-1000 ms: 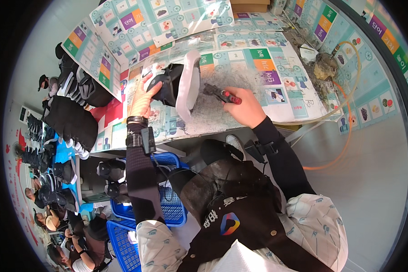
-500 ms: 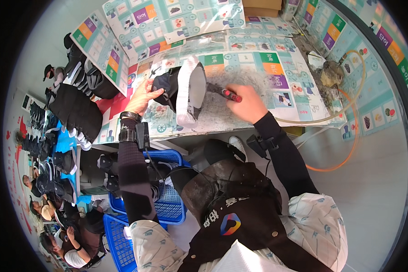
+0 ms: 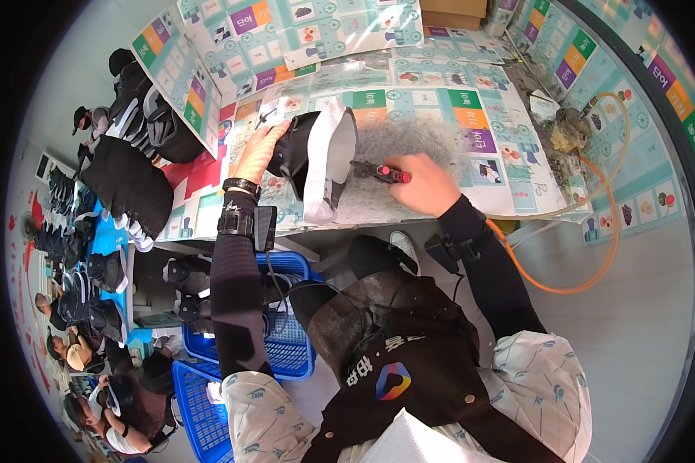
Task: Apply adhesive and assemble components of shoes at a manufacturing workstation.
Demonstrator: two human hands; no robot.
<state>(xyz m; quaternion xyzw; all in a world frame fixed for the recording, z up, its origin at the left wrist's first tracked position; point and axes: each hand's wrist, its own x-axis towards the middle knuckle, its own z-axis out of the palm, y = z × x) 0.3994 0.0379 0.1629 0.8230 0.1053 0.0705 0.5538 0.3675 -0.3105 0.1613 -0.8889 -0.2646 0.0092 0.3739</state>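
Patterned table (image 3: 432,131); upright panels (image 3: 353,29) behind black-white piece (image 3: 328,158); orange hose (image 3: 560,291) right.

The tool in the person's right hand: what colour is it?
The tool is dark, near black, with red parts; the head view shows it best.

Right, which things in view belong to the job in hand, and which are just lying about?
In hand:
- black piece with a wide white rim, against the left hand
- black-and-red hand tool, in the right hand

Apparently just lying about:
- brown cardboard box
- crumpled white scrap
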